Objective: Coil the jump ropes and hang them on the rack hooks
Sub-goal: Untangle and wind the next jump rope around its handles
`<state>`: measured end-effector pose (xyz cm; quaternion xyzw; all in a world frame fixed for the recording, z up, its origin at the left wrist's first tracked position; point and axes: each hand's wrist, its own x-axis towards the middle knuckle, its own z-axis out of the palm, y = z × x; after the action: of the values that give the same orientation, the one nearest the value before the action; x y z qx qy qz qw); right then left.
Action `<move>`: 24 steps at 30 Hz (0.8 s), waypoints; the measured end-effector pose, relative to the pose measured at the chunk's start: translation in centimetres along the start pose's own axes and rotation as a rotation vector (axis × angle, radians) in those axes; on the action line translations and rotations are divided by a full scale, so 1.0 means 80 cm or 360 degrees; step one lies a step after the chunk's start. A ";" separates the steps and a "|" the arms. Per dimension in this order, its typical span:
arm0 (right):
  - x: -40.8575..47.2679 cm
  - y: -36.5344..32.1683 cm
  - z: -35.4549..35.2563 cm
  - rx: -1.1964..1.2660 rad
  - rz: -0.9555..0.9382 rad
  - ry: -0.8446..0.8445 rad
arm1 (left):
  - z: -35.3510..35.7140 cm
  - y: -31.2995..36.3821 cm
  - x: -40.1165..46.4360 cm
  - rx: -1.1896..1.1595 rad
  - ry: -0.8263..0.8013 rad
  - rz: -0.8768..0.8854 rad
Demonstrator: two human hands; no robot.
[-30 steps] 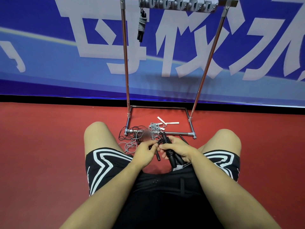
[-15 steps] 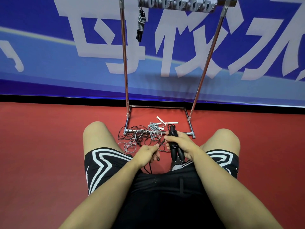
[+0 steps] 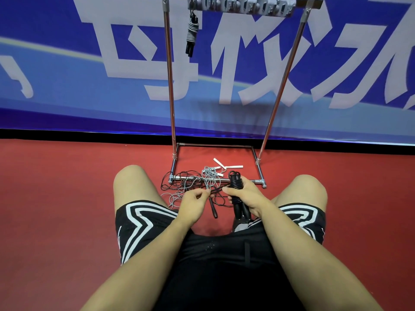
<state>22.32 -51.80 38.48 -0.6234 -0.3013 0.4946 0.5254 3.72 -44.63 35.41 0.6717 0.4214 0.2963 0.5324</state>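
Observation:
My right hand [image 3: 246,197] grips a black jump rope bundle [image 3: 236,184], its cord wound round the two handles, held upright between my knees. My left hand [image 3: 195,203] pinches the loose black cord near the bundle. A tangle of black and grey ropes [image 3: 190,185] lies on the red floor by the rack base, with white handles [image 3: 226,166] behind it. One coiled rope [image 3: 192,33] hangs from the leftmost hook of the rack's grey hook bar [image 3: 241,6].
The metal rack [image 3: 171,108] stands in front of me against a blue banner wall. Its base frame [image 3: 258,167] rests on the red floor. My bare knees flank the rope pile. A loose black handle [image 3: 213,208] lies between my legs.
My right hand has turned the black bundle upright and lifted it slightly forward. My left hand has slid along the cord to the left and lower.

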 end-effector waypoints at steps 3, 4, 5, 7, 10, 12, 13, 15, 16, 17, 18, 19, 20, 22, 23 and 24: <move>0.003 0.003 0.002 0.0022 0.0025 0.0005 | 0.001 -0.003 0.001 0.0093 0.0025 0.0023; 0.003 0.003 0.003 0.0051 0.0052 0.0001 | 0.001 -0.004 0.001 0.0109 0.0039 0.0030; 0.003 0.002 0.004 0.0090 0.0088 -0.0002 | 0.001 -0.004 0.002 0.0115 0.0042 0.0036; 0.003 -0.001 0.004 0.0195 0.0163 -0.0024 | 0.001 -0.005 0.002 0.0129 0.0045 0.0037; 0.004 -0.002 0.002 0.0338 0.0200 -0.0061 | 0.000 -0.005 0.002 0.0142 0.0039 0.0039; 0.004 -0.002 0.002 0.0218 0.0161 -0.0037 | -0.001 -0.005 0.001 0.0139 0.0056 0.0045; 0.004 -0.003 0.003 0.0113 0.0122 -0.0014 | -0.001 -0.004 0.001 0.0139 0.0075 0.0053; 0.004 -0.002 0.003 0.0003 0.0055 -0.0002 | -0.001 -0.004 0.001 0.0145 0.0096 0.0086; 0.004 -0.001 0.003 0.0001 0.0048 -0.0016 | 0.000 -0.003 0.000 0.0153 0.0094 0.0107; 0.004 -0.001 0.004 -0.0014 0.0058 -0.0035 | 0.000 -0.002 -0.002 0.0164 0.0089 0.0123; 0.003 0.001 0.004 -0.0054 0.0070 -0.0045 | 0.001 -0.002 -0.002 0.0174 0.0087 0.0140; 0.003 0.002 0.005 -0.0114 0.0072 -0.0055 | 0.001 -0.002 -0.002 0.0180 0.0090 0.0151; 0.003 0.003 0.006 -0.0166 0.0060 -0.0067 | 0.001 -0.002 -0.002 0.0182 0.0094 0.0150; 0.005 0.006 0.007 -0.0244 0.0018 -0.0098 | 0.001 -0.001 -0.002 0.0177 0.0085 0.0123; 0.006 0.007 0.007 -0.0286 0.0000 -0.0113 | 0.001 -0.002 -0.001 0.0182 0.0075 0.0116; 0.006 0.008 0.006 -0.0333 -0.0016 -0.0120 | 0.001 -0.003 -0.002 0.0196 0.0063 0.0118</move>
<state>21.93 -51.35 37.75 -0.6542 -0.3740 0.4809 0.4481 3.68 -44.78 35.17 0.7123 0.4241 0.3024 0.4704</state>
